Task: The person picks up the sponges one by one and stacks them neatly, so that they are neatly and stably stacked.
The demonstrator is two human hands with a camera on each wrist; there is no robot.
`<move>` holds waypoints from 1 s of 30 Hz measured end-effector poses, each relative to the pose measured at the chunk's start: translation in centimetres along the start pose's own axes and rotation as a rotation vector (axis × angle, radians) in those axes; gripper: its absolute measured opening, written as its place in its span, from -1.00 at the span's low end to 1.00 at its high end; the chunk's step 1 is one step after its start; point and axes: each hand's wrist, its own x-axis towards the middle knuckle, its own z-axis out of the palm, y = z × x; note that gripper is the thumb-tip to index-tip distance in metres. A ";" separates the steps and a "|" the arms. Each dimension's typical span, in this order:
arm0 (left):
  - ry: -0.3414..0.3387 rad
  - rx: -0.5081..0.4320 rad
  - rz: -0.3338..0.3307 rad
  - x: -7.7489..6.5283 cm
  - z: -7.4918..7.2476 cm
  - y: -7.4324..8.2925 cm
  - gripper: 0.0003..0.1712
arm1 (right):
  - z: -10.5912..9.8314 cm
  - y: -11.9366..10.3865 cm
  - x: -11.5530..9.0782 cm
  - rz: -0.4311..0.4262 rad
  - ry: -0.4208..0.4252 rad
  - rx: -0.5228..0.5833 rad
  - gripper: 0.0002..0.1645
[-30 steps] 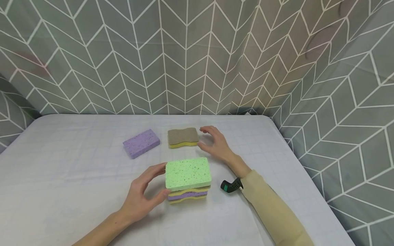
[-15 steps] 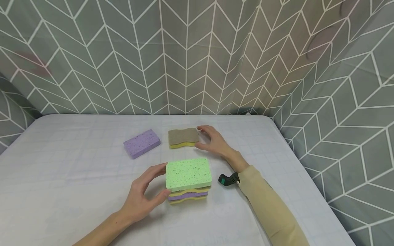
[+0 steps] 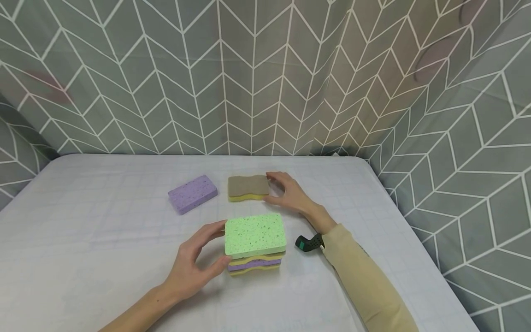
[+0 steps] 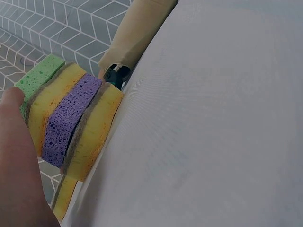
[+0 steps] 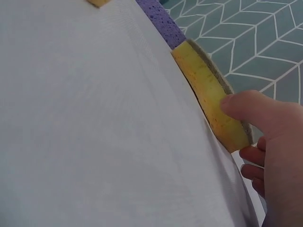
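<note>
A stack of sponges stands on the table before me, with a green sponge on top. Below it, in the left wrist view, are a yellow sponge with a grey scouring side, a purple sponge and another yellow-and-grey sponge. My left hand holds the stack's left end, thumb at the front corner and fingers partly hidden behind. Farther back, my right hand grips the right end of a single yellow-and-grey sponge, lying scouring side up; its thumb presses the yellow front side.
Left of the single sponge lies a loose purple sponge, turned at an angle. A white cloth covers the table. A patterned grey curtain hangs behind and to the right. A black wrist device sticks out from the right sleeve.
My right hand has moved slightly left, and its thumb and fingers have closed onto the end of the yellow-and-grey sponge. The left hand and the stack have stayed in place.
</note>
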 end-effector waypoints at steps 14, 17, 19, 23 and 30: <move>0.000 -0.001 -0.007 -0.1 0.1 0.0 -0.14 | 0.2 -0.2 -0.1 -0.032 -0.019 -0.033 -0.14; 0.000 0.000 -0.010 -0.2 0.1 0.1 -0.14 | 0.1 -0.2 -0.1 -0.022 -0.017 -0.033 -0.17; 0.000 0.005 -0.012 -0.2 0.1 0.2 -0.14 | 0.1 -0.3 -0.2 -0.012 -0.014 -0.034 -0.18; -0.001 0.013 -0.019 -0.1 0.0 0.3 -0.14 | 0.0 -0.4 -0.2 0.016 -0.014 -0.033 -0.18; -0.002 0.015 -0.024 -0.1 0.0 0.3 -0.14 | 0.0 -0.3 -0.2 0.032 -0.009 -0.017 -0.16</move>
